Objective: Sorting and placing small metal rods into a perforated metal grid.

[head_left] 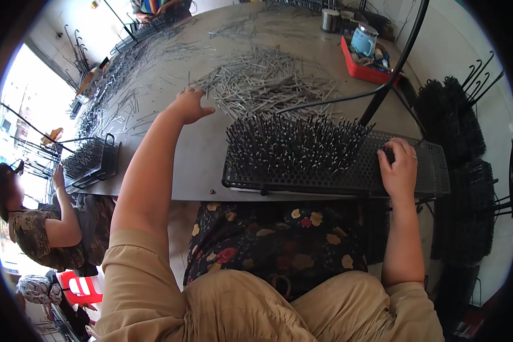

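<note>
Left grip: the left hand lay open, fingers spread and flat, reaching out over the grey worktop to the near edge of a loose heap of thin metal pins. Fingertips touched or nearly touched the outermost pins; could not tell which. Nothing was clamped in that hand.

Right grip: the right hand rested on the right part of a black perforated tray, fingers curled down onto its top near the front edge. Could not tell whether a pin was pinched under the fingers.

Tray sat at the near edge of the worktop, straight in front of the person. Its left and middle part bristled with upright pins stuck in the holes; the right part, under and beyond the hand, was bare mesh.

More pins lay scattered in long drifts across the far and left worktop. A red bin with a pale blue jug stood at the far right. A second black tray, also filled with pins, sat at the left edge, beside another person seated there.
</note>
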Action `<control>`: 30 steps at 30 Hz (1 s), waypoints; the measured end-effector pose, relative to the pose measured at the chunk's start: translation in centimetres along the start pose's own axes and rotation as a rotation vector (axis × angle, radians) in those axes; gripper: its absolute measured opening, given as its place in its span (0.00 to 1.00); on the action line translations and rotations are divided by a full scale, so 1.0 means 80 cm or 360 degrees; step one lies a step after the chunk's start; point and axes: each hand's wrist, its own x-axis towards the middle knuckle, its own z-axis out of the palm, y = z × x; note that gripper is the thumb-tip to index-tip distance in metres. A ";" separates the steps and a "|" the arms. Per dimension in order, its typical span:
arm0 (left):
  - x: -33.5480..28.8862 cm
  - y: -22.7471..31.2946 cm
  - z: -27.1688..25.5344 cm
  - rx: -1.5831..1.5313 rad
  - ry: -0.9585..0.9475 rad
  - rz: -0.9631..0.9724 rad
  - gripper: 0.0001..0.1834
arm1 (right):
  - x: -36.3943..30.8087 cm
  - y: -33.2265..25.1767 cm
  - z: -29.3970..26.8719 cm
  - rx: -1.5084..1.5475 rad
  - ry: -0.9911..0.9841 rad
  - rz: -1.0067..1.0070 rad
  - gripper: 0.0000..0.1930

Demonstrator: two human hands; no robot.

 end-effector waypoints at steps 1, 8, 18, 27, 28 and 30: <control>0.005 0.000 0.004 0.0012 0.0027 -0.0008 0.41 | 0.001 0.002 0.001 -0.0001 0.0011 -0.0010 0.09; 0.029 0.006 0.019 -0.0017 0.0271 0.0040 0.33 | 0.006 -0.002 0.006 0.0031 -0.0020 0.0021 0.09; 0.091 0.088 0.009 -0.0115 0.0291 0.0500 0.35 | 0.007 -0.004 0.003 -0.0026 -0.0055 0.0032 0.09; 0.115 0.192 0.004 0.0168 -0.0153 0.0616 0.71 | 0.010 -0.001 0.003 -0.0016 -0.0093 0.0070 0.12; 0.116 0.198 0.010 0.0164 -0.0158 0.0621 0.71 | 0.010 0.001 0.004 -0.0005 -0.0081 0.0063 0.14; 0.112 0.217 0.012 0.0376 -0.0324 0.0630 0.77 | 0.007 0.005 0.007 0.0000 -0.0076 0.0132 0.18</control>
